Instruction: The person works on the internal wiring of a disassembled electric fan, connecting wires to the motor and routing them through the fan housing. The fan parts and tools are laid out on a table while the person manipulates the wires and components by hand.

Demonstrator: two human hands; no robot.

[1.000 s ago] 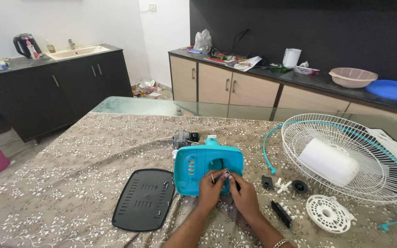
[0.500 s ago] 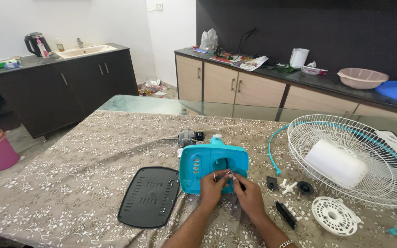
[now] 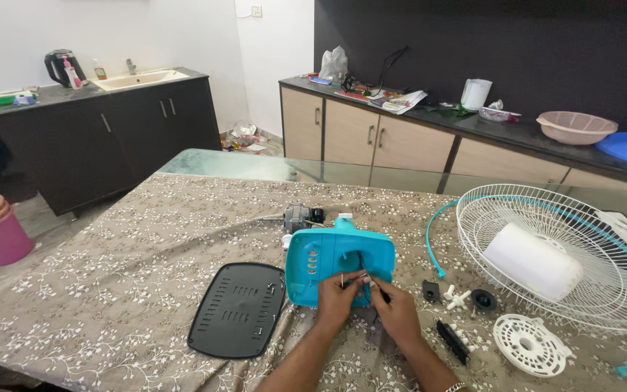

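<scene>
Both forearms come up from the near edge of the view, bare, and converge toward the middle. The left hand (image 3: 337, 301) lies palm down, knuckles up, fingers curled forward with the fingertips pinched together at its far end. The right hand (image 3: 398, 313) sits just beside it, to the right and slightly nearer, also palm down, with its thumb and forefinger drawn together and pointing toward the left hand. The two sets of fingertips almost meet. A thin bracelet shows on the right wrist at the near edge.
</scene>
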